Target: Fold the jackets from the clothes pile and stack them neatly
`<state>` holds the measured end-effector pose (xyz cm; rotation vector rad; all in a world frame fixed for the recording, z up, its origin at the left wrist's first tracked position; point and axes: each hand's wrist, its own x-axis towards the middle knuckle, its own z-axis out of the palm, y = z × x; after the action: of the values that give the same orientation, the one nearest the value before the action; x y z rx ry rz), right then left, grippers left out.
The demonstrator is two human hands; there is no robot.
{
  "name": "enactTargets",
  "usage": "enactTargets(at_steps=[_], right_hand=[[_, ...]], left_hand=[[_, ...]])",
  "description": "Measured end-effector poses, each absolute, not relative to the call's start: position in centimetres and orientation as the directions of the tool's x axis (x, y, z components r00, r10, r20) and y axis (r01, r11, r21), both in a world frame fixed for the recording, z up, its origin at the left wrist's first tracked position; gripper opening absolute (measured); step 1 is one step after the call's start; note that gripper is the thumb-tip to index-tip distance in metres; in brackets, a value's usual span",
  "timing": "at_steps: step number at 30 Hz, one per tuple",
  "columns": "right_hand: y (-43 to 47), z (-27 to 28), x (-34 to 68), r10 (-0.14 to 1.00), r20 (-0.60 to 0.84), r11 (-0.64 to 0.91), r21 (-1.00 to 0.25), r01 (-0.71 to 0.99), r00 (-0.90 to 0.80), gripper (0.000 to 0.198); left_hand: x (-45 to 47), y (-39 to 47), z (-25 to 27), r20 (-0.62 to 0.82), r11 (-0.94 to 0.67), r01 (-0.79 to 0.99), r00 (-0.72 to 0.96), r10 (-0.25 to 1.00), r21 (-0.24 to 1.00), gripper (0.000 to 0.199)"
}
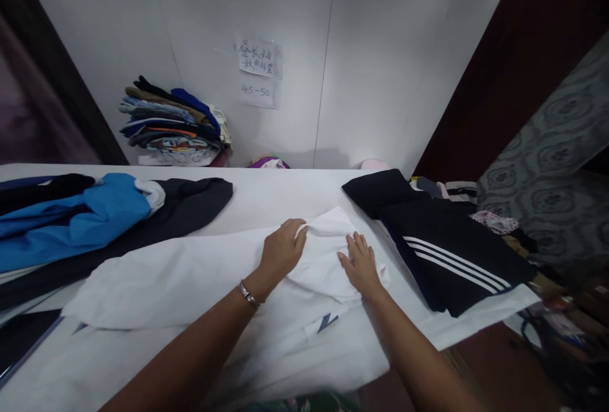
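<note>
A long white garment (176, 279) lies across the white table in front of me, with a small dark mark showing near its lower edge. My left hand (282, 250) is curled over its middle, thumb and forefinger closed on a raised fold of the cloth. To the right of it, my right hand (360, 266) rests on the bunched end of the same garment with its fingers spread. Part of the cloth is hidden beneath both hands and forearms.
Folded black clothing with three white stripes (457, 266) lies at the right. Blue clothing (109, 209) and dark clothes are heaped at the left. Beyond the table's back edge, a tall stack of folded clothes (174, 123) stands by the wall, near handwritten paper notes (260, 59).
</note>
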<state>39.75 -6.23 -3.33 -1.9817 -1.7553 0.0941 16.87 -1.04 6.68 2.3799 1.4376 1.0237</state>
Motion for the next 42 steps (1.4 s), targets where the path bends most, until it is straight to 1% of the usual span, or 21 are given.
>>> enactTargets(at_steps=[1, 3, 4, 6, 8, 11, 13, 15, 17, 18, 20, 22, 24, 26, 28, 30, 32, 35, 38, 40, 42], right_hand=[[-6.2, -3.4, 39.8, 0.948, 0.264, -0.057, -0.402, 0.914, 0.175, 0.059], [-6.3, -3.3, 39.7, 0.951, 0.256, -0.061, -0.395, 0.916, 0.174, 0.059], [-6.3, -3.2, 39.7, 0.954, 0.251, -0.06, -0.384, 0.921, 0.167, 0.058], [-6.4, -3.1, 39.6, 0.961, 0.238, -0.052, -0.35, 0.935, 0.143, 0.054], [-6.4, -3.0, 39.5, 0.966, 0.227, -0.046, -0.312, 0.949, 0.121, 0.051], [-6.4, -2.9, 39.4, 0.969, 0.223, -0.045, -0.274, 0.961, 0.109, 0.05], [-6.4, -2.9, 39.4, 0.969, 0.225, -0.042, -0.264, 0.964, 0.104, 0.05], [-6.4, -2.9, 39.4, 0.968, 0.23, -0.04, -0.262, 0.964, 0.103, 0.049], [-6.5, -2.9, 39.3, 0.965, 0.242, -0.033, -0.28, 0.96, 0.104, 0.049], [-6.5, -2.9, 39.3, 0.962, 0.251, -0.026, -0.301, 0.953, 0.106, 0.048], [-6.4, -2.8, 39.4, 0.956, 0.271, -0.002, -0.385, 0.923, 0.115, 0.047], [-6.2, -2.6, 39.9, 0.947, 0.285, 0.03, -0.541, 0.84, 0.149, 0.044], [-6.1, -2.3, 41.0, 0.919, 0.308, 0.07, -0.743, 0.666, 0.247, 0.042], [-6.3, -1.8, 42.6, 0.844, 0.344, 0.13, -0.876, 0.465, 0.412, 0.041], [-7.2, -1.4, 44.2, 0.751, 0.352, 0.175, -0.922, 0.345, 0.559, 0.038], [-8.7, -1.4, 45.5, 0.709, 0.329, 0.166, -0.937, 0.306, 0.624, 0.036], [-10.5, -1.8, 46.1, 0.718, 0.333, 0.148, -0.931, 0.334, 0.611, 0.034], [-12.8, -2.6, 46.3, 0.764, 0.43, 0.173, -0.855, 0.488, 0.482, 0.032], [-13.9, -3.0, 46.3, 0.842, 0.447, 0.178, -0.76, 0.625, 0.304, 0.038], [-13.9, -2.9, 46.4, 0.891, 0.403, 0.15, -0.699, 0.699, 0.211, 0.043], [-13.6, -2.6, 46.4, 0.931, 0.342, 0.123, -0.629, 0.768, 0.13, 0.048]], left_hand=[[16.9, -0.9, 6.9, 0.454, -0.497, 0.688, 0.265, 0.851, 0.529, 0.028], [16.6, 0.0, 6.4, 0.33, -0.378, 0.719, 0.216, 0.919, 0.583, 0.03], [16.2, 0.8, 5.8, 0.241, -0.298, 0.763, 0.19, 0.952, 0.573, 0.03], [15.5, 2.4, 4.1, 0.087, -0.164, 0.849, 0.139, 0.987, 0.502, 0.03], [14.9, 3.6, 2.7, 0.027, -0.118, 0.892, 0.118, 0.993, 0.437, 0.03], [14.8, 3.5, 2.4, 0.051, -0.144, 0.912, 0.134, 0.99, 0.383, 0.034], [15.3, 2.5, 3.3, 0.133, -0.214, 0.916, 0.179, 0.975, 0.34, 0.037], [16.1, 1.3, 4.2, 0.289, -0.373, 0.89, 0.297, 0.91, 0.261, 0.04], [16.8, 0.4, 4.3, 0.4, -0.558, 0.817, 0.467, 0.789, 0.147, 0.044], [17.1, 0.2, 3.9, 0.398, -0.621, 0.777, 0.538, 0.743, 0.108, 0.046], [17.4, 0.2, 2.3, 0.305, -0.669, 0.737, 0.618, 0.725, 0.096, 0.05], [17.4, 0.5, 0.4, 0.218, -0.66, 0.742, 0.63, 0.745, 0.113, 0.052], [17.3, 1.0, -1.1, 0.206, -0.658, 0.744, 0.629, 0.749, 0.12, 0.054], [17.1, 1.5, -1.8, 0.233, -0.666, 0.733, 0.63, 0.741, 0.134, 0.055], [16.8, 1.8, -1.8, 0.262, -0.671, 0.722, 0.623, 0.737, 0.171, 0.055], [16.5, 1.7, -1.3, 0.319, -0.668, 0.712, 0.594, 0.738, 0.217, 0.053], [16.3, 1.1, -0.3, 0.417, -0.693, 0.682, 0.573, 0.705, 0.235, 0.05], [16.4, -1.0, 1.2, 0.512, -0.818, 0.548, 0.658, 0.552, 0.177, 0.045], [17.1, -2.9, 1.6, 0.457, -0.902, 0.414, 0.782, 0.423, 0.125, 0.048], [17.6, -3.5, 1.2, 0.4, -0.903, 0.41, 0.812, 0.425, 0.126, 0.045], [17.8, -3.5, 0.6, 0.353, -0.884, 0.445, 0.812, 0.465, 0.144, 0.036]])
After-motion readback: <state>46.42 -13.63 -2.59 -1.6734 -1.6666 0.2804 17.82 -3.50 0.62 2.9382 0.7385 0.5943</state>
